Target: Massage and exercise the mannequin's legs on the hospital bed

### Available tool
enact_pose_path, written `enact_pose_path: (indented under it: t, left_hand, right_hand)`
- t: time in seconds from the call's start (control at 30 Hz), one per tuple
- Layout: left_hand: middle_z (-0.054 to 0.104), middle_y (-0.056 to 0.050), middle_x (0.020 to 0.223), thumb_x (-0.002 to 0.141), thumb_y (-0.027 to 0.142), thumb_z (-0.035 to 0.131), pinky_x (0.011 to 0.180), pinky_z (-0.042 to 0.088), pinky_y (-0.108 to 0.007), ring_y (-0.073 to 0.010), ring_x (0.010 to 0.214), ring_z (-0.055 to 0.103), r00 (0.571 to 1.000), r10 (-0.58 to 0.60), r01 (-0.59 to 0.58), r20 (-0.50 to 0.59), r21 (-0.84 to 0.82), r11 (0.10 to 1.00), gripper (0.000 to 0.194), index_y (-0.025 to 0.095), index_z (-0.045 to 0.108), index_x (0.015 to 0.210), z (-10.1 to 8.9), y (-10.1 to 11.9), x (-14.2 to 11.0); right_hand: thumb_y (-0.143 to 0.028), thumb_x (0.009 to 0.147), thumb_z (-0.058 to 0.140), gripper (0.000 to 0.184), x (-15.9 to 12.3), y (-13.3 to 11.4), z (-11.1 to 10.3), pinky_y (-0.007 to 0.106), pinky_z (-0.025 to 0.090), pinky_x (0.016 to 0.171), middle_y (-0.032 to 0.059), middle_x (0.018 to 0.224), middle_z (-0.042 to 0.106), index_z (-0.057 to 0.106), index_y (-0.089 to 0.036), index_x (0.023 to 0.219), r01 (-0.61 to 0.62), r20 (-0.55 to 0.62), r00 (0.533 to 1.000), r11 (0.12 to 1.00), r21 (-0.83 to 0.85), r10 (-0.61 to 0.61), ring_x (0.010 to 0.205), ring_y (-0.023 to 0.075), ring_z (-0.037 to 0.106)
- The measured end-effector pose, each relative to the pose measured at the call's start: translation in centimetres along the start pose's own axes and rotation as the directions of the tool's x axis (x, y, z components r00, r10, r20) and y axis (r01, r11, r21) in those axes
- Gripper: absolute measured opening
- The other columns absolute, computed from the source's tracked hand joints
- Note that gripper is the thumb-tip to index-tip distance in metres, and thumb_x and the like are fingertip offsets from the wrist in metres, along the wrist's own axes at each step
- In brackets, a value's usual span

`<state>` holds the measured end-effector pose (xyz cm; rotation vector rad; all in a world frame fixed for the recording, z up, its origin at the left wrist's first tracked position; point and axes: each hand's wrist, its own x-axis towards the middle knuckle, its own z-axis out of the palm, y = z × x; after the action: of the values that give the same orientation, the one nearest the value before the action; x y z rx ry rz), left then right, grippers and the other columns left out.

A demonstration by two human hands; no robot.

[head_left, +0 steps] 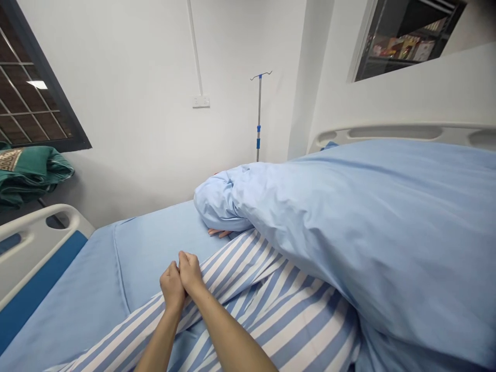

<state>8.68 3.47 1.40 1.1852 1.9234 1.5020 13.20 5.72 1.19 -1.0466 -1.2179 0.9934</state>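
My left hand [172,285] and my right hand [190,271] are side by side, touching, both closed into fists with the curled fingers hidden below. They are against the upper edge of blue-and-white striped clothing [306,325], which covers the bent limbs of a person lying on the bed. Whether a fold of that cloth is inside my fists, I cannot tell. A light blue quilt [349,217] is heaped over the rest of the person. Beyond my hands, a few fingertips [219,233] of the person show from under the quilt's edge.
A blue sheet [143,248] covers the mattress. White bed boards stand at the left [65,214] and the far right [395,132]. Behind the bed are an IV pole [259,111] and a wall socket [201,102]. Folded green cloth [34,173] is at the left.
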Motion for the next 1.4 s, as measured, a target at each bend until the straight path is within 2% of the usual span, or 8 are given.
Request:
enact_pose_path:
  t: [0.13, 0.37, 0.57, 0.9, 1.0, 1.23, 1.3, 1.4]
  left_hand:
    - [0.042, 0.002, 0.044, 0.082, 0.043, 0.031, 0.049, 0.029, -0.023, -0.0109, 0.050, 0.037, 0.996, 0.066, -0.073, 0.060, 0.111, 0.991, 0.042, 0.019, 0.040, 0.049, -0.2, -1.6, -0.2]
    - [0.049, -0.001, 0.049, 0.085, 0.040, 0.026, 0.052, 0.027, -0.024, -0.0120, 0.051, 0.039, 0.993, 0.083, -0.099, 0.080, 0.228, 0.969, 0.043, 0.019, 0.044, 0.052, -0.1, -1.6, 0.0]
    - [0.057, -0.004, 0.061, 0.084, 0.037, 0.030, 0.052, 0.025, -0.024, -0.0135, 0.055, 0.044, 0.989, 0.096, -0.130, 0.111, 0.366, 0.921, 0.038, 0.019, 0.051, 0.057, 0.2, -1.3, -0.7]
    - [0.062, -0.004, 0.073, 0.085, 0.043, 0.025, 0.057, 0.030, -0.024, -0.0147, 0.064, 0.049, 0.989, 0.103, -0.138, 0.110, 0.379, 0.915, 0.042, 0.022, 0.059, 0.071, 0.5, -1.6, -0.5]
    - [0.061, -0.005, 0.072, 0.084, 0.044, 0.028, 0.055, 0.030, -0.024, -0.0146, 0.062, 0.048, 0.989, 0.052, -0.097, 0.137, 0.339, 0.936, 0.041, 0.021, 0.059, 0.070, 0.5, -1.0, -0.9]
    - [0.034, 0.005, 0.044, 0.078, 0.039, 0.039, 0.048, 0.030, -0.022, -0.0086, 0.046, 0.034, 0.983, 0.112, -0.088, 0.146, -0.159, 0.983, 0.036, 0.019, 0.035, 0.048, 1.3, 4.1, -0.6]
    - [0.032, 0.005, 0.044, 0.078, 0.039, 0.038, 0.048, 0.029, -0.022, -0.0087, 0.046, 0.033, 0.984, 0.137, -0.120, 0.111, -0.152, 0.981, 0.037, 0.019, 0.033, 0.048, 1.9, 4.6, -0.4]
    - [0.041, 0.003, 0.048, 0.081, 0.036, 0.034, 0.050, 0.027, -0.023, -0.0099, 0.050, 0.037, 0.993, 0.093, -0.097, 0.070, 0.050, 0.994, 0.036, 0.019, 0.040, 0.051, 2.8, 3.4, -0.8]
  right_hand:
    - [-0.039, 0.083, 0.033, 0.038, -0.1, 0.1, 0.1, 0.021, 0.024, 0.046, -0.0050, 0.047, 0.033, 0.033, -0.019, 0.050, 0.050, -0.019, 0.998, 0.995, -0.092, -0.052, 0.049, 0.0084, 0.030]
    - [-0.039, 0.084, 0.031, 0.038, -0.3, -0.4, -0.1, 0.021, 0.024, 0.045, -0.0050, 0.048, 0.033, 0.033, -0.019, 0.052, 0.046, 0.001, 0.999, 0.985, -0.165, -0.047, 0.048, 0.0086, 0.030]
    - [-0.040, 0.086, 0.030, 0.043, 0.6, -3.0, -2.6, 0.022, 0.022, 0.048, -0.0048, 0.047, 0.036, 0.040, -0.017, 0.051, 0.281, 0.178, 0.957, 0.892, -0.355, -0.231, 0.048, 0.0080, 0.032]
    - [-0.037, 0.089, 0.029, 0.043, -0.4, 0.5, -3.6, 0.024, 0.025, 0.053, 0.0023, 0.059, 0.058, 0.059, -0.019, 0.066, 0.286, 0.212, 0.956, 0.790, -0.542, -0.201, 0.053, 0.0114, 0.042]
    - [-0.037, 0.089, 0.029, 0.042, -0.2, 0.2, -3.7, 0.024, 0.024, 0.052, 0.0016, 0.058, 0.057, 0.058, -0.018, 0.064, 0.263, 0.180, 0.964, 0.818, -0.512, -0.197, 0.052, 0.0110, 0.041]
    - [-0.037, 0.087, 0.028, 0.043, 1.0, -0.6, -4.4, 0.020, 0.027, 0.051, -0.0035, 0.049, 0.042, 0.043, -0.017, 0.052, 0.171, 0.106, 0.982, 0.970, -0.173, -0.154, 0.051, 0.0091, 0.039]
    - [-0.038, 0.086, 0.029, 0.041, 1.3, -0.5, -4.5, 0.020, 0.027, 0.050, -0.0042, 0.049, 0.040, 0.042, -0.017, 0.052, 0.151, 0.101, 0.985, 0.984, -0.090, -0.142, 0.051, 0.0087, 0.037]
    - [-0.039, 0.084, 0.032, 0.038, 1.5, -0.1, -4.6, 0.020, 0.026, 0.048, -0.0050, 0.049, 0.037, 0.039, -0.018, 0.053, 0.104, 0.033, 0.994, 0.994, -0.037, -0.102, 0.050, 0.0083, 0.034]
